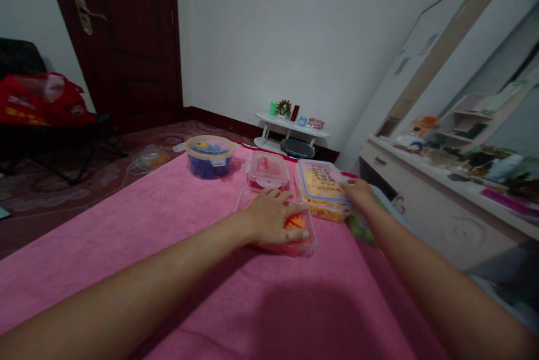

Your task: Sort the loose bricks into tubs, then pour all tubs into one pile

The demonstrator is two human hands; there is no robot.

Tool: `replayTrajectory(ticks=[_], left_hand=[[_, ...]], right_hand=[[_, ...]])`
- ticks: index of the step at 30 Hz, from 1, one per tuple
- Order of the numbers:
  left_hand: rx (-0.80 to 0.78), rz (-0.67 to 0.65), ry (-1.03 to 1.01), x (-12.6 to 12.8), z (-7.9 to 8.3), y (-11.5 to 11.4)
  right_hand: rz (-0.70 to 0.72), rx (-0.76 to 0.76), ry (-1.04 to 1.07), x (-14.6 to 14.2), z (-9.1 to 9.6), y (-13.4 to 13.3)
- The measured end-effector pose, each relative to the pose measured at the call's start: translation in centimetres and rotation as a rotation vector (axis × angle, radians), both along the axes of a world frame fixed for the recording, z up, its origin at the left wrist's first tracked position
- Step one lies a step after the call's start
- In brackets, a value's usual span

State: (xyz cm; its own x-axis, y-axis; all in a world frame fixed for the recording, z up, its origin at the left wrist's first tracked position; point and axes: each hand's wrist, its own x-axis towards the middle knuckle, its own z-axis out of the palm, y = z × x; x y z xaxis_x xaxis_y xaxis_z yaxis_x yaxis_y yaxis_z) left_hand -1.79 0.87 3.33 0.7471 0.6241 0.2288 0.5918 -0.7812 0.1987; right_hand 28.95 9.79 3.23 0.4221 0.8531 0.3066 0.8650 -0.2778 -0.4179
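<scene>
Covering orange box [304,241], left hand [269,217], right hand [357,191] touching yellow box [320,186], lengthwise away

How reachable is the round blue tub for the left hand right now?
Probably yes: the left hand rests on the clear box of orange pieces; only bare pink cloth lies between it and the round blue tub.

Dim room, plain white wall [295,23] from eleven to one o'clock. At ten o'clock, dark brown door [126,40] with brass handle [86,13]. At nine, red bag [37,101] on black chair [25,144], over patterned reddish floor [63,191]. At twelve, low white shelf [292,124] against the wall. At three, pale dresser [421,197] with cluttered top, under tilted mirror [488,62].
</scene>
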Motion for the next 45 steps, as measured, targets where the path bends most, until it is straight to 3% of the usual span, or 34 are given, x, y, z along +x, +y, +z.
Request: replayTrajectory(ticks=[9,14,21,30,39,45], left_hand=[[0.005,0.005,0.011,0.0,-0.1,-0.1],[0.003,0.014,0.025,0.1,0.0,-0.1],[0.005,0.015,0.035,0.2,0.0,-0.2],[0.011,0.010,0.032,0.3,0.2,-0.2],[0.013,0.002,0.026,0.3,0.1,-0.1],[-0.016,-0.013,0.008,0.5,0.1,0.2]], right_hand=[[-0.096,-0.186,-0.258,-2.1,0.9,-1.5],[0.004,-0.194,-0.415,-3.1,1.0,-3.0],[0.093,-0.219,-0.517,-4.1,-0.5,-4.6],[0.031,-0.139,-0.530,-6.4,-2.6,-5.2],[0.132,-0.257,-0.465,-5.3,-0.3,-3.2],[0.065,-0.110,-0.409,-7.2,-1.9,-4.4]])
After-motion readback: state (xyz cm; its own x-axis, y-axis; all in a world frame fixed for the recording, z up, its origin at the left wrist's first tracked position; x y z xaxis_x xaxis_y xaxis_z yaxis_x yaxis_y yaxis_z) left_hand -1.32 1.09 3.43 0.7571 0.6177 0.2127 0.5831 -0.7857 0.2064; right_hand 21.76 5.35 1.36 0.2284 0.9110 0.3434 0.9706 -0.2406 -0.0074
